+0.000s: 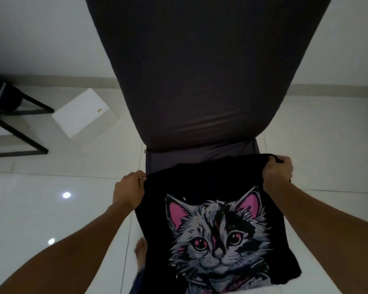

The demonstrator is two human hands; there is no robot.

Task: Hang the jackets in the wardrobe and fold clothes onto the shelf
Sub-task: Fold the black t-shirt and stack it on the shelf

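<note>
A black T-shirt with a grey and pink cat print hangs in front of me, held up by its top edge. My left hand pinches the shirt's top left corner. My right hand grips the top right corner, fingers curled over the cloth. The shirt's lower part runs out of the frame at the bottom. Behind it stands a tall dark grey fabric-covered wardrobe, its front closed.
A white cube-shaped box sits on the glossy white tiled floor at the left. A black metal-framed stand is at the far left. My bare foot shows under the shirt's left edge.
</note>
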